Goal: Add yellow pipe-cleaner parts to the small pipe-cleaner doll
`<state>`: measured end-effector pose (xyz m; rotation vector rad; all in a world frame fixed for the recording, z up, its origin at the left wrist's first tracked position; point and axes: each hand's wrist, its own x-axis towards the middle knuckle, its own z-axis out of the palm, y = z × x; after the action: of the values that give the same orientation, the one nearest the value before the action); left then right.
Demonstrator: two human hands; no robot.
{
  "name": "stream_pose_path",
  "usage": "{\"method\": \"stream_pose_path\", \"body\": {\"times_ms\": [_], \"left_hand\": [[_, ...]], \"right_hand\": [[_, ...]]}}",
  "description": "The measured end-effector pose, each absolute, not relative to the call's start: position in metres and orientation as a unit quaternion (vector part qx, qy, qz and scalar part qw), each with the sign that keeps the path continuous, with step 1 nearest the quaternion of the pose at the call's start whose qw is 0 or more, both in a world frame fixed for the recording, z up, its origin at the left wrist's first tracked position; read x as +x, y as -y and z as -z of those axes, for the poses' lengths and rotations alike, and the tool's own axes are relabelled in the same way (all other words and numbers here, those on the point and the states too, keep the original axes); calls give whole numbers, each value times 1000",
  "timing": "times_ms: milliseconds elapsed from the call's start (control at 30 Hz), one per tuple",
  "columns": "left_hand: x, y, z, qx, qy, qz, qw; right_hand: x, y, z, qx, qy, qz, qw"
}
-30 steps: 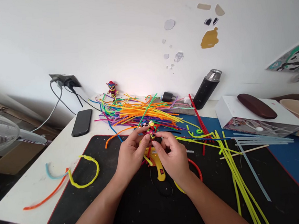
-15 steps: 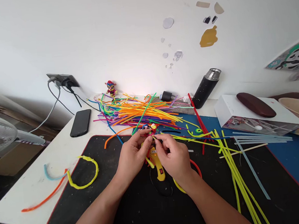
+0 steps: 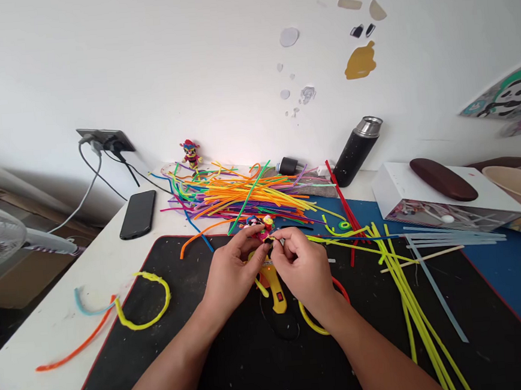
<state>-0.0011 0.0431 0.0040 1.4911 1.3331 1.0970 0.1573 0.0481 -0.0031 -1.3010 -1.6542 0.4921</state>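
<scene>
My left hand (image 3: 232, 266) is closed on a small pipe-cleaner figure (image 3: 268, 221) in red, yellow and blue, mostly hidden behind the fingers. My right hand (image 3: 304, 266) pinches at a small yellow and black part between the two hands; the fingertips of both nearly meet there. I cannot make out exactly what that part is. Below the hands lies a yellow glue gun (image 3: 278, 293) with a red switch and a small orange light. A finished figure (image 3: 190, 154) with a red hat stands at the back of the table by the wall.
A pile of colourful pipe cleaners (image 3: 242, 193) lies behind the hands. Yellow-green pipe cleaners (image 3: 416, 303) and pale glue sticks (image 3: 453, 238) are on the right. A black phone (image 3: 138, 215) lies left; a black thermos (image 3: 359, 151) and white box (image 3: 450, 195) stand at the back right.
My right fingertips have risen slightly, and the yellow and black part between the hands shows more. The left hand keeps its hold on the figure. The view has shifted a little.
</scene>
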Motion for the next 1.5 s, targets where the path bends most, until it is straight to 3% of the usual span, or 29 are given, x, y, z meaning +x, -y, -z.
{"method": "stream_pose_path", "body": {"times_ms": [233, 633, 900, 1300, 1500], "left_hand": [[-1, -43, -4, 616, -553, -425, 367], [-1, -44, -3, 620, -585, -414, 318], [2, -45, -3, 631, -586, -412, 297], [-1, -45, 0, 632, -589, -403, 301], [-1, -45, -4, 631, -596, -402, 292]], "right_hand": [[155, -50, 5, -518, 664, -253, 476], [158, -49, 9, -517, 709, -155, 453], [156, -50, 11, -535, 698, -163, 449], [157, -55, 4, -530, 619, -379, 439], [157, -51, 8, -527, 669, -277, 445]]}}
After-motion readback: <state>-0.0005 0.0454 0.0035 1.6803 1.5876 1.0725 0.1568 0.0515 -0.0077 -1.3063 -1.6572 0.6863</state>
